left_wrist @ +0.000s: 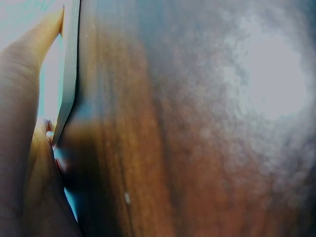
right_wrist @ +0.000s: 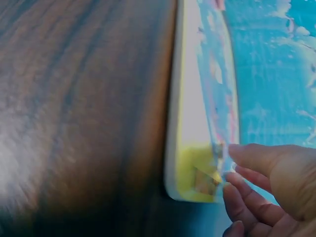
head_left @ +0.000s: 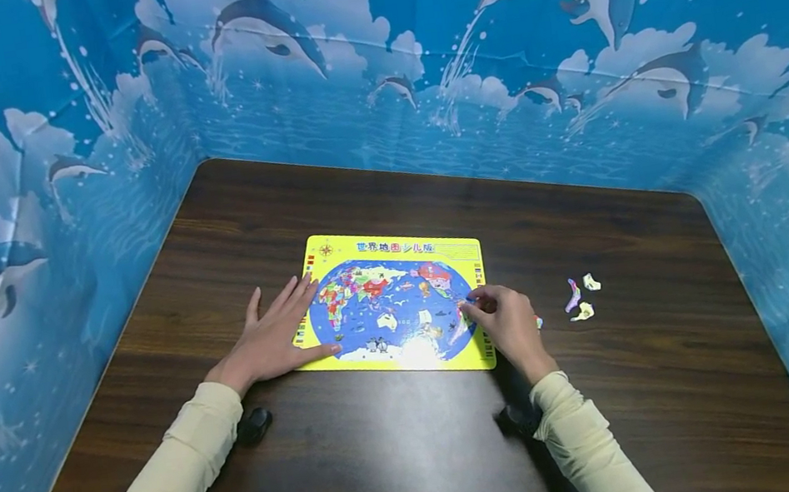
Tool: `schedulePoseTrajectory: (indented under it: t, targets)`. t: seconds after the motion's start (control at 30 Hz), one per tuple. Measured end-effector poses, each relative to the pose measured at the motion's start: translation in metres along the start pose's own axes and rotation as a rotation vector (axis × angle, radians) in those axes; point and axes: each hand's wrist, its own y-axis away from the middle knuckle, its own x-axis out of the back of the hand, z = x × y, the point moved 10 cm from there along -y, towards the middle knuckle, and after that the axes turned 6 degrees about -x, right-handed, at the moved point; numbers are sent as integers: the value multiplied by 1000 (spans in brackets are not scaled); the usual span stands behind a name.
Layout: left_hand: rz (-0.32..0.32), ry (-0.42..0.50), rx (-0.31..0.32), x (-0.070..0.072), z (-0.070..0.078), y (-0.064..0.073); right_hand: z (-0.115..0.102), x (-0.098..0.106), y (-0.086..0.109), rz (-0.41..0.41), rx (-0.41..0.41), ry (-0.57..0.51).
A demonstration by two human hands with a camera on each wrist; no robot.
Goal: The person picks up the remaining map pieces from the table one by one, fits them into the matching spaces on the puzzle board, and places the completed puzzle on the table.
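A yellow-bordered world map puzzle board (head_left: 412, 368) lies on the table, its oval map mostly blue. My left hand (head_left: 274, 334) rests flat over the board's left edge with fingers spread; in the left wrist view the thumb (left_wrist: 24, 64) lies along the board's edge. At the map's right side, my right hand (head_left: 507, 323) pinches a small puzzle piece (head_left: 471, 299), mostly hidden by the fingers. The right wrist view shows thumb and fingertips close together at the board's surface (right_wrist: 190, 190).
Several loose puzzle pieces lie right of the board, including a purple one (head_left: 572, 295) and a pale one (head_left: 584, 311). Another is partly hidden beside my right hand. The dark wooden table (head_left: 393, 448) meets a blue dolphin-printed curtain (head_left: 361, 116) behind.
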Motion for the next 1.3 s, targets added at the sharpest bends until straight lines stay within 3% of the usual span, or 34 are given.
schedulePoseTrajectory:
  t: [0.13, 0.3, 0.4, 0.53, 0.63, 0.87, 1.1, 1.3]
  targets:
    - [8, 6, -10, 1, 3, -2, 7, 18, 5, 5, -5, -31]
    - [24, 2, -19, 6, 4, -2, 35, 60, 10, 75, -54, -12]
    - [31, -15, -11, 10, 2, 0, 53, 69, 12, 5, -118, 40]
    - [29, -22, -12, 12, 0, 0, 66, 60, 17, -146, -164, 83]
    - [23, -15, -14, 11, 1, -1, 69, 56, 19, -146, -171, 81]
    - [0, -9, -8, 5, 2, -2, 76, 65, 19, -49, -196, 64]
    - [12, -11, -13, 5, 1, 0, 106, 103, 14, 247, -288, 38]
    - [2, 2, -8, 0, 3, 0, 128, 107, 4, 284, -371, 70]
